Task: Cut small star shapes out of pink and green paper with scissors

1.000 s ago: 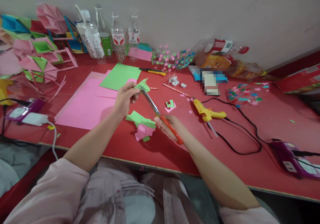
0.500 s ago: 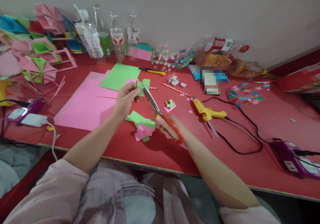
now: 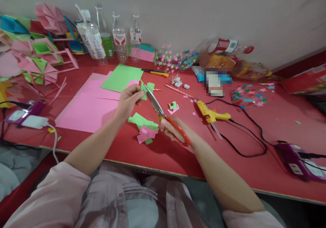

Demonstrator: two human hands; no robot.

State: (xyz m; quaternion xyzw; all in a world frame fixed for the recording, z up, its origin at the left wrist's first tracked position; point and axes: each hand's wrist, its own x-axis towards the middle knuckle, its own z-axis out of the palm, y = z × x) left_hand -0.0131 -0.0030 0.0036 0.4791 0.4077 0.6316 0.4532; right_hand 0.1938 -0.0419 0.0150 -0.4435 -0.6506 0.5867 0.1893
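My left hand [image 3: 130, 99] pinches a small piece of green paper [image 3: 150, 86] with a jagged, partly cut outline. My right hand [image 3: 168, 127] is closed round the orange handle of a pair of scissors [image 3: 155, 103]. The blade tips meet the green paper close to my left fingertips. Below the blades, green paper scraps [image 3: 139, 120] and pink paper scraps [image 3: 147, 133] lie overlapping on the red table. Behind my left hand, a green sheet [image 3: 123, 76] rests on larger pink sheets [image 3: 84, 109]. A few small cut scraps [image 3: 173, 107] sit right of the scissors.
A yellow glue gun [image 3: 212, 114] with a black cord lies to the right. Behind are a utility knife [image 3: 159, 73], upright plastic bottles [image 3: 119, 39] and bottles covered with paper stars [image 3: 175, 58]. Folded paper crafts [image 3: 40, 59] crowd the left; purple power strips [image 3: 297, 160] flank both sides.
The green paper has turned in my left fingers and now faces the camera more. The scissors have shifted slightly, their handle swinging a little to the right.
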